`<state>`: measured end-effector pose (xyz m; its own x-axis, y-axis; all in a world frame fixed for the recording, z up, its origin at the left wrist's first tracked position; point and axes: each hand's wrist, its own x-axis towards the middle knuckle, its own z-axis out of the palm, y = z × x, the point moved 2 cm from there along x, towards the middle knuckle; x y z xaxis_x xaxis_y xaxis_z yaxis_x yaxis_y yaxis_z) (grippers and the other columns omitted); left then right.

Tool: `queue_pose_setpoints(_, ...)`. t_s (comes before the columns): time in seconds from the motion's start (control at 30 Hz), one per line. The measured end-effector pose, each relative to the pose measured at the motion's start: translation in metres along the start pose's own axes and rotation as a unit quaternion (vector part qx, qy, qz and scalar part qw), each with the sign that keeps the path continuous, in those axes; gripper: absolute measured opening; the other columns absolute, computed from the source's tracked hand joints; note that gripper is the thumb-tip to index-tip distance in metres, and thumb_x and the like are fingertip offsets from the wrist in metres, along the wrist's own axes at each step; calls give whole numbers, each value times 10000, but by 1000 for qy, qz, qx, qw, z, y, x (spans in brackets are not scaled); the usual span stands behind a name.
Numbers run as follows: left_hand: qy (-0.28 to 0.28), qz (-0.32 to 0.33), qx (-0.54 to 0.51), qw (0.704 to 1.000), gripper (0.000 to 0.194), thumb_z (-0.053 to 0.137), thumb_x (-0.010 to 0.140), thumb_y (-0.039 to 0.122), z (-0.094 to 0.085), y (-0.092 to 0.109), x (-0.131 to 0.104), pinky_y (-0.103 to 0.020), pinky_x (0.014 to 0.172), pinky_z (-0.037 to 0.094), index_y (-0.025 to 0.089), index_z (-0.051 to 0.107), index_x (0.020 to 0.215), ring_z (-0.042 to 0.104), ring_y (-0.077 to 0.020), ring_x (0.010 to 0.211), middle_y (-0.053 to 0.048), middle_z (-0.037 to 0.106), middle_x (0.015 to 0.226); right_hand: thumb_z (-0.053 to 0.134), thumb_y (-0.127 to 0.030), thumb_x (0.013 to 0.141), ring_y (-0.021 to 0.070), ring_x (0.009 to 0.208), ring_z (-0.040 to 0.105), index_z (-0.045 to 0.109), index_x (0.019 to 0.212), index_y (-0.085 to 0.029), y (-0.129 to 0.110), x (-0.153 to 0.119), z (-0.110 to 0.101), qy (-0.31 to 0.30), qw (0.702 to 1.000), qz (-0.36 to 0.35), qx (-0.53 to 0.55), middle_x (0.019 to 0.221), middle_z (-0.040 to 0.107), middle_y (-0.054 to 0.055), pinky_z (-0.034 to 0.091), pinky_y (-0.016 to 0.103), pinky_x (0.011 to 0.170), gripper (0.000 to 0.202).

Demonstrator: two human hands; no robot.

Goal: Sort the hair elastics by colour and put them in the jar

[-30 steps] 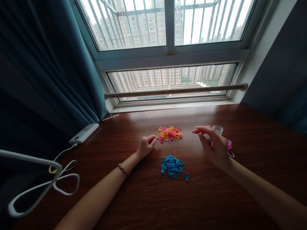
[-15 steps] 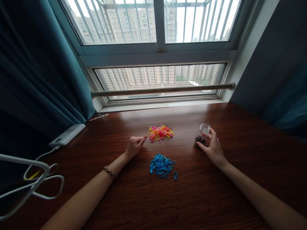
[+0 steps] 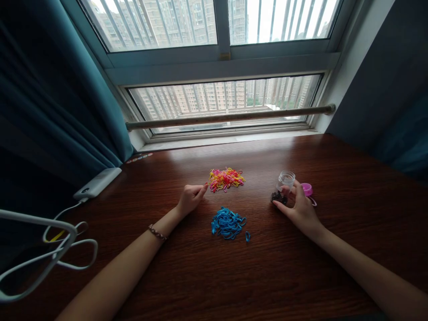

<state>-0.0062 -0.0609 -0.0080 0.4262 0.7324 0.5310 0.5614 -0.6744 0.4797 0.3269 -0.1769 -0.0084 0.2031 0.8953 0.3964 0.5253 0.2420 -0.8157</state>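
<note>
Right hand [image 3: 302, 210] clasped the jar [image 3: 286, 179]! Left hand [image 3: 190, 199] curled beside the bright bands [image 3: 226, 179], its grip impossible to tell.

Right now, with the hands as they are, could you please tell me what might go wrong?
The clear jar has no lid on, and the right hand is around it; a careless move might tip it.

The left hand is right by the pink-and-yellow pile, so a sweep could scatter the loose bands.

One blue loop lies apart from the blue pile and may be overlooked.
</note>
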Motion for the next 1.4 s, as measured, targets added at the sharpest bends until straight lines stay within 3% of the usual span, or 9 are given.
queue_pose_setpoints(0.2,-35,29,17,999,488,405,859,341,-1,6,0,-203,450,222,139,379,415,261,-55,414,38,296,431,681,-392,642,246,874,618,350,1188,-202,-2,-5,2,-37,999,7,-14,1046,590,114,514,411,788,667)
queue_pose_setpoints(0.3,-88,4,-19,996,452,428,851,350,-9,15,5,-189,451,251,123,488,465,314,-53,422,36,362,428,685,-395,634,249,934,576,295,1249,-195,-9,-6,-1,-6,999,-23,-37,1113,532,123,493,423,805,755)
queue_pose_setpoints(0.43,-236,-59,-94,965,313,527,788,400,-20,31,10,-175,447,303,120,623,688,408,-68,466,26,496,509,663,-327,663,245,950,505,315,1246,-209,-41,-22,-10,124,975,-145,-114,1081,484,102,445,446,814,689)
queue_pose_setpoints(0.6,-361,-71,-137,920,463,704,614,410,-14,47,2,-195,523,398,152,612,988,514,-118,619,-11,592,733,638,-231,694,226,876,482,381,1169,-275,-84,-50,10,72,943,-294,-139,938,466,70,452,394,742,542)
queue_pose_setpoints(0.7,-336,-28,-125,933,700,749,547,415,-3,61,-3,-224,594,427,177,511,1161,518,-140,701,-32,571,865,708,-402,609,311,1042,415,324,1253,-237,-85,-42,29,37,946,-259,-191,1103,447,135,381,494,850,768)
queue_pose_setpoints(0.77,-315,10,-108,943,771,762,529,414,4,73,-5,-251,683,435,204,471,1211,517,-170,812,-57,534,990,718,-492,552,351,1098,381,364,1256,-227,-76,-30,41,-66,941,-237,-231,1163,466,143,308,547,903,832)
queue_pose_setpoints(0.9,-321,29,-88,942,673,733,584,413,11,85,-8,-268,737,430,221,496,1184,505,-193,879,-58,506,1016,693,-467,609,291,1007,466,541,1079,-241,-60,-15,49,-223,923,-225,-219,1042,595,81,336,473,891,543)
queue_pose_setpoints(1.03,-319,26,-90,943,619,717,603,428,9,82,-9,-280,766,425,215,519,1148,497,-194,894,-55,501,1012,661,-430,670,235,902,500,579,954,-220,-57,-13,43,-202,952,-163,-165,938,613,61,400,376,805,363)
queue_pose_setpoints(1.4,-345,2,-88,935,597,709,603,450,-5,67,-3,-273,785,417,210,532,1120,484,-177,898,-47,482,1026,657,-412,676,190,833,549,541,958,-179,-16,0,14,-146,987,17,68,902,588,49,443,303,750,383)
